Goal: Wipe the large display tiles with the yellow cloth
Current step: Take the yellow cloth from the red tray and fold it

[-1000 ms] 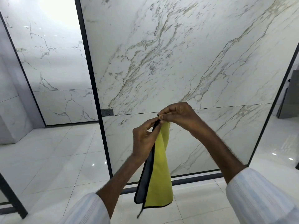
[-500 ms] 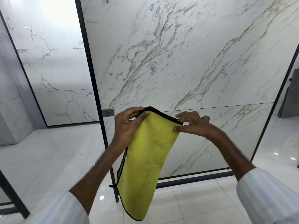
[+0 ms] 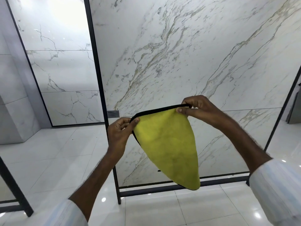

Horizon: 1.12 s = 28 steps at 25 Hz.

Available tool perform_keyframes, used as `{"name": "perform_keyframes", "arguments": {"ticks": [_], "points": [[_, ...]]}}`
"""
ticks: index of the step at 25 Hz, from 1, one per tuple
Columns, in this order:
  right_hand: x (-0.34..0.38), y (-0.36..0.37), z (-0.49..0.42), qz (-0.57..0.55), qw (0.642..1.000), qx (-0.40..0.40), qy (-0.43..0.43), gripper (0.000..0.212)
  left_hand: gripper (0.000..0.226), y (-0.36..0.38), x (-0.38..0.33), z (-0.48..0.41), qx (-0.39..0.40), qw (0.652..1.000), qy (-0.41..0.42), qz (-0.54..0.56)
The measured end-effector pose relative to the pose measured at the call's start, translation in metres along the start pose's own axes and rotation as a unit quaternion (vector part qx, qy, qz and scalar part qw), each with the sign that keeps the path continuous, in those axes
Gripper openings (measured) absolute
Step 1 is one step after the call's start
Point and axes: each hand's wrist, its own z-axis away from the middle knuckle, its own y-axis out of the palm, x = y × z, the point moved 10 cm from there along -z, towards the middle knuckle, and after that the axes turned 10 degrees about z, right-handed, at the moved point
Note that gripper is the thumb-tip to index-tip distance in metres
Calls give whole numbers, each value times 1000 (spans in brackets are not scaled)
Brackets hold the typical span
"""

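By the look of it, no wiping has begun. The yellow cloth (image 3: 167,144) hangs in the air in front of the near display panel (image 3: 179,54) and, as far as can be judged, is apart from its surface. It is held up by its black-trimmed top edge. The left hand (image 3: 121,132) pinches the left end of that edge between thumb and fingers. The right hand (image 3: 197,106) pinches the right end, with the thumb lying on the yellow side. Each grip is therefore pinching the cloth, and neither is spread. Between them the edge runs in a shallow arc, and the rest of the cloth sags to a rounded point toward the floor (image 3: 48,160).

The step in hand seems to be opening the cloth out and readying it for use. If so, every tile is left to do. The glossy faces show no streaks or wet patches that would mark a wiped area.

There is one cloth, and two hands hold it. Two framed panels are in view. The near one shows two tiles, a big upper one and a shorter lower one, with one seam between them. The far display panel (image 3: 60,62), to the left, shows three tiles with two seams. One small label plate (image 3: 113,114) sits on the black frame (image 3: 96,62) between the panels. Part of another dark frame cuts across the lower left corner, but its tiles are out of view.
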Motion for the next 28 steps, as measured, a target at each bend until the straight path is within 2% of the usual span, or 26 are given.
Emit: {"name": "perform_keyframes", "arguments": {"ticks": [4,6,8,12,13,15,17,18,20,22,24,26,28], "points": [[1,-11,4,-59,998,-12,-3,21,20,15,-14,1,24,999,26,33],[-3,-14,5,-74,997,-12,-4,21,17,37,-13,1,91,995,-15,25],[-10,-16,10,-95,995,-23,6,35,17,52,-8,5,125,990,-54,19],[-33,-56,14,-224,962,-152,21,50,12,60,-37,3,30,994,13,107],[-38,-57,13,-290,946,-141,18,55,12,66,-48,-2,11,991,27,132],[-48,-17,14,-405,912,-33,52,67,13,79,-68,-15,-6,984,38,175],[-70,47,32,-367,918,79,129,69,14,86,-77,-25,-10,981,38,191],[-76,67,40,-336,925,99,148,62,14,85,-77,-28,-13,981,35,190],[-87,75,42,-348,922,44,165,57,14,80,-78,-33,-24,981,35,187],[-89,69,39,-431,889,-18,155,67,13,74,-82,-44,-38,978,38,201],[-89,85,44,-454,874,1,171,65,13,68,-87,-55,-47,976,46,209],[-85,113,56,-400,890,57,210,55,14,62,-90,-56,-56,979,45,189],[-82,118,61,-390,891,68,222,51,15,56,-100,-60,-68,984,48,155]]}}
